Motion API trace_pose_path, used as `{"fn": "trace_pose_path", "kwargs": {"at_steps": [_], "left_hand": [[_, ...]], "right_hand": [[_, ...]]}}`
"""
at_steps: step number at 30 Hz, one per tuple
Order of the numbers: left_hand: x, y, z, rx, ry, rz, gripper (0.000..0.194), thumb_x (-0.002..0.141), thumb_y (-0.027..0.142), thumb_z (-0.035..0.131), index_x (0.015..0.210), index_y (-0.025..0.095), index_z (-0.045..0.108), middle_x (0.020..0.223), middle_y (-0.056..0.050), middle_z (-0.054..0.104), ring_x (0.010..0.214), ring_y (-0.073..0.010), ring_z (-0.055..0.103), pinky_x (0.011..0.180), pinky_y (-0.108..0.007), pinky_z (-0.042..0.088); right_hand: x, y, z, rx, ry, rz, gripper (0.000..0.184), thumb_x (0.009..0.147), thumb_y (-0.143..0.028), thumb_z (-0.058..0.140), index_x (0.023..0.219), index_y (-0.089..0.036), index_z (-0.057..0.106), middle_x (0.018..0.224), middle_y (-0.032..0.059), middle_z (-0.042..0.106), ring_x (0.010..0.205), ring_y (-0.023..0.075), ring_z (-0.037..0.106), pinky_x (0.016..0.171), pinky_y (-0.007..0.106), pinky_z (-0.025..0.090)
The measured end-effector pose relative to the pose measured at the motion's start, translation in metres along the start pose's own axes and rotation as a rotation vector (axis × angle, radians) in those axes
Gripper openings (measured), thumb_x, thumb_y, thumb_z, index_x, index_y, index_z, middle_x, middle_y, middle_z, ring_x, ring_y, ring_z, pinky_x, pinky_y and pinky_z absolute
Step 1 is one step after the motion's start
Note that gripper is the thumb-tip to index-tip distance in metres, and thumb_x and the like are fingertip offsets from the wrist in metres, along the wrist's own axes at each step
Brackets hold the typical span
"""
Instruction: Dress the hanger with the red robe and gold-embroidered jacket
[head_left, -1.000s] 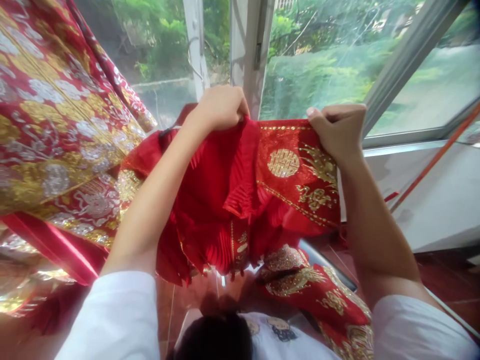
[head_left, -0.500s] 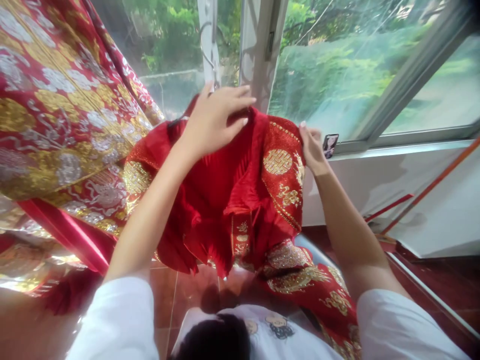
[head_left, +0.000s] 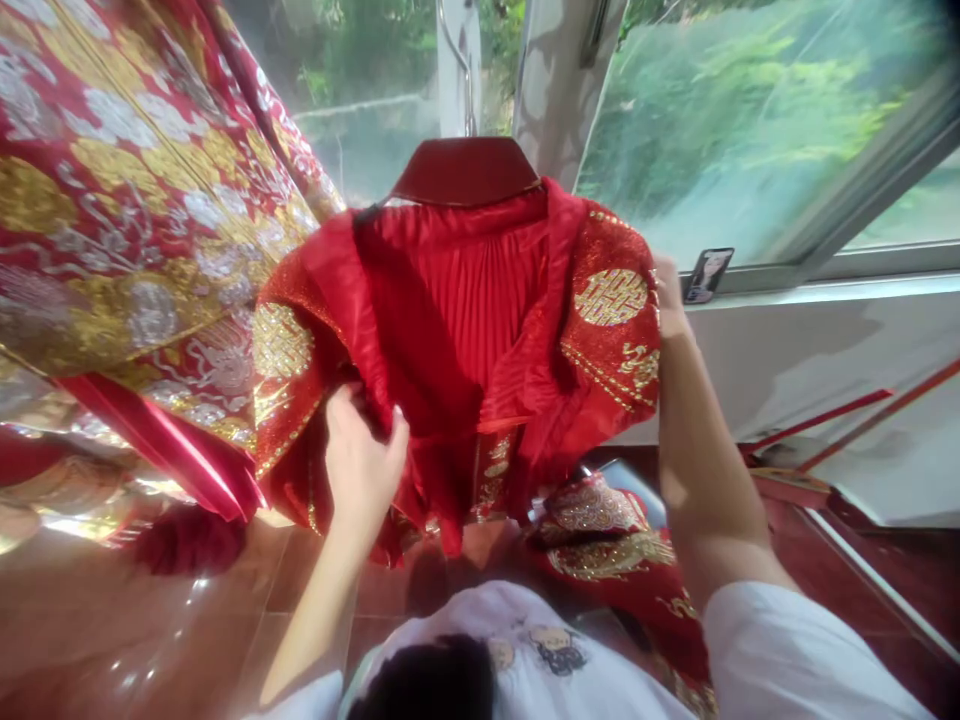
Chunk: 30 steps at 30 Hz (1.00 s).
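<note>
A red pleated garment [head_left: 480,300] with gold-embroidered panels hangs from a dark red hanger [head_left: 465,170] in front of the window. My left hand [head_left: 364,460] is low on its left side, with fingers and thumb closed on a fold of the red cloth beside a gold panel [head_left: 281,345]. My right hand [head_left: 666,295] is at the garment's right edge, next to the round gold emblem [head_left: 611,297]. Its fingers are tucked behind the cloth and hold that edge.
A large red, gold and silver brocade cloth [head_left: 112,200] hangs at the left. More red embroidered cloth [head_left: 607,540] lies below the garment. A phone [head_left: 709,272] leans on the window sill [head_left: 825,290]. Red rods [head_left: 862,420] slant along the white wall. The floor [head_left: 150,620] is reddish tile.
My left hand has let go of the top and dropped to the lower left fold. The garment now hangs from the hanger, which has come into sight. My right hand stays at the right edge.
</note>
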<state>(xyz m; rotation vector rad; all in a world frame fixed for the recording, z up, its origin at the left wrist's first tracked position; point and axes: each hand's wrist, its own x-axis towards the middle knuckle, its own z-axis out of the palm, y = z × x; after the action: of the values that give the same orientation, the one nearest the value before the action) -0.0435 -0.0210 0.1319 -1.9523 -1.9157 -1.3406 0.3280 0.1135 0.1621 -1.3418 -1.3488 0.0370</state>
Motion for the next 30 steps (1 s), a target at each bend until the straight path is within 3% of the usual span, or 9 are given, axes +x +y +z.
{"fn": "trace_pose_path", "kwargs": {"at_steps": [2,4,5,8,11,14,19,24,30], "left_hand": [[-0.011,-0.007,-0.005,-0.096,0.078,-0.026,0.043,0.082,0.038,0.059,0.118,0.017,0.048,0.1,-0.01,0.059,0.073,-0.0203,0.062,0.067,-0.036,0.056],[-0.031,-0.02,-0.007,-0.129,0.245,0.012,0.029,0.082,0.037,0.058,0.105,0.021,0.051,0.09,-0.006,0.057,0.072,-0.02,0.061,0.066,-0.038,0.056],[-0.045,-0.027,-0.004,-0.137,0.32,0.067,0.02,0.082,0.035,0.057,0.096,0.023,0.05,0.084,-0.005,0.056,0.072,-0.021,0.061,0.065,-0.039,0.056],[-0.091,-0.042,0.02,-0.227,0.242,0.225,0.008,0.083,0.027,0.052,0.079,0.026,0.046,0.07,-0.001,0.052,0.064,-0.0219,0.061,0.059,-0.041,0.055],[-0.129,-0.043,0.059,-0.362,-0.176,0.022,0.007,0.089,0.026,0.048,0.091,0.026,0.054,0.084,-0.005,0.063,0.077,-0.0222,0.066,0.068,-0.04,0.058],[-0.143,-0.041,0.095,-0.449,-0.404,-0.252,0.016,0.091,0.025,0.044,0.103,0.024,0.054,0.102,-0.01,0.065,0.094,-0.0227,0.067,0.082,-0.039,0.058],[-0.13,-0.048,0.133,-0.275,-0.494,-0.213,0.031,0.088,0.02,0.047,0.118,0.017,0.05,0.124,-0.018,0.059,0.118,-0.027,0.057,0.099,-0.041,0.049],[-0.126,-0.054,0.159,-0.09,-0.666,-0.208,0.017,0.087,0.011,0.044,0.083,0.014,0.06,0.089,-0.013,0.065,0.09,-0.0245,0.065,0.083,-0.036,0.051],[-0.152,-0.064,0.159,-0.003,-0.706,-0.265,0.026,0.093,0.01,0.036,0.099,0.01,0.062,0.094,-0.014,0.068,0.086,-0.021,0.066,0.073,-0.028,0.049]], "right_hand": [[-0.044,-0.005,-0.003,-0.108,0.297,-0.041,0.029,0.086,-0.037,0.046,0.06,-0.024,0.045,0.064,0.0048,0.053,0.069,0.0192,0.051,0.07,0.036,0.044],[-0.111,-0.016,0.003,-0.204,0.768,-0.118,0.021,0.086,-0.033,0.047,0.066,-0.025,0.048,0.071,0.0068,0.059,0.075,0.0248,0.058,0.077,0.045,0.046],[-0.15,-0.023,0.012,-0.264,0.815,-0.18,0.016,0.086,-0.03,0.049,0.07,-0.026,0.051,0.074,0.0067,0.061,0.076,0.0271,0.061,0.079,0.05,0.047],[-0.25,-0.043,0.055,-0.316,0.248,-0.462,0.01,0.08,-0.025,0.055,0.07,-0.026,0.055,0.065,0.0014,0.063,0.056,0.0241,0.062,0.059,0.044,0.049],[-0.291,-0.052,0.108,-0.13,-0.128,-0.119,0.014,0.086,-0.033,0.054,0.083,-0.024,0.065,0.078,0.0061,0.071,0.069,0.0235,0.068,0.065,0.037,0.052],[-0.281,-0.05,0.142,-0.004,-0.348,0.282,0.028,0.085,-0.045,0.054,0.088,-0.02,0.067,0.089,0.0135,0.072,0.081,0.0291,0.068,0.074,0.039,0.049],[-0.277,-0.046,0.149,0.24,-0.473,0.456,0.031,0.082,-0.047,0.049,0.068,-0.02,0.056,0.065,0.0067,0.064,0.062,0.0207,0.059,0.065,0.031,0.042],[-0.31,-0.04,0.147,0.448,-0.519,0.644,0.038,0.071,-0.057,0.052,0.06,-0.02,0.049,0.058,0.0024,0.057,0.057,0.0154,0.051,0.057,0.027,0.038],[-0.329,-0.041,0.15,0.702,-0.519,0.906,0.044,0.056,-0.058,0.069,0.054,-0.019,0.049,0.052,-0.0017,0.051,0.052,0.0095,0.044,0.051,0.022,0.034]]}}
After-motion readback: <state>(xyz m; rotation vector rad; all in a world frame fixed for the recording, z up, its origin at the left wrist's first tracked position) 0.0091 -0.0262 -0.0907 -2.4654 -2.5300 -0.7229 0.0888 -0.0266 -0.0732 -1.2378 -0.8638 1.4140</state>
